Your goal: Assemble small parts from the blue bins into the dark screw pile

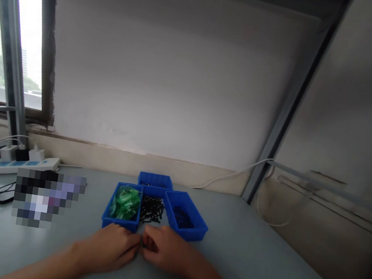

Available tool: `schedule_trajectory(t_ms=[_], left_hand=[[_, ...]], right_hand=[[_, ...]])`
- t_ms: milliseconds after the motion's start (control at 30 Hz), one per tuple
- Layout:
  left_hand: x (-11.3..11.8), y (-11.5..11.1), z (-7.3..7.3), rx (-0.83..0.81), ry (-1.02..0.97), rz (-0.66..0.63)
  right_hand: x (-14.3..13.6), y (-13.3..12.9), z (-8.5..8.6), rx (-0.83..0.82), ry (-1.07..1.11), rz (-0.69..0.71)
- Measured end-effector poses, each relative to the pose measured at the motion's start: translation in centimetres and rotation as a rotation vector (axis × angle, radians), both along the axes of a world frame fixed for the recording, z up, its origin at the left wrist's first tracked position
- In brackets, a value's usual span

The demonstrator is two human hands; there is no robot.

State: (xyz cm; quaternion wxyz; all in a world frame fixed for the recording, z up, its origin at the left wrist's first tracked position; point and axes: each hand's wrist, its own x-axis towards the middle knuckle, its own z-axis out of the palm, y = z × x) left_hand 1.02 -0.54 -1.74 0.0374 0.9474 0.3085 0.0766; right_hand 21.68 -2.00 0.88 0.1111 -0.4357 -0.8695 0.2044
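Note:
My left hand and my right hand meet fingertip to fingertip above the table's near part. Both are closed in a pinch around something small and dark that I cannot make out. Just beyond my left hand stands a blue bin with green pieces in clear wrapping. Past my right hand, a slanted blue bin contains dark blue pieces. Between these bins lies a pile of black screw-like parts. Behind it is a third blue bin with small items inside.
On the grey table, a white power strip with plugs and cables lies at the far left. Black glasses and a pixelated patch are nearer. A metal frame post rises at the right; a wall closes the back.

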Motion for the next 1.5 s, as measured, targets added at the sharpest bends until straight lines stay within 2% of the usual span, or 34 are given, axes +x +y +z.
schedule_trajectory(t_ms=[233,500,700,1033,1333,1500], left_hand=[[-0.2,-0.2,0.1,-0.009,-0.069,-0.081],[0.0,-0.3,0.4,-0.008,-0.07,-0.073],[-0.2,-0.1,0.2,0.011,-0.08,-0.081],[0.0,0.2,0.1,-0.048,-0.034,0.002],[0.0,0.1,0.3,-0.005,0.013,0.044],[0.1,-0.1,0.5,0.003,0.054,0.084]], right_hand=[[0.0,0.2,-0.5,0.027,0.022,0.026],[0.1,0.2,-0.4,0.03,0.078,0.03],[0.2,0.5,-0.9,0.05,0.079,0.08],[0.4,0.6,-1.1,0.072,0.082,0.109],[0.4,0.2,-0.2,0.0,0.122,0.008],[0.4,0.6,-0.6,0.025,0.056,0.029]])
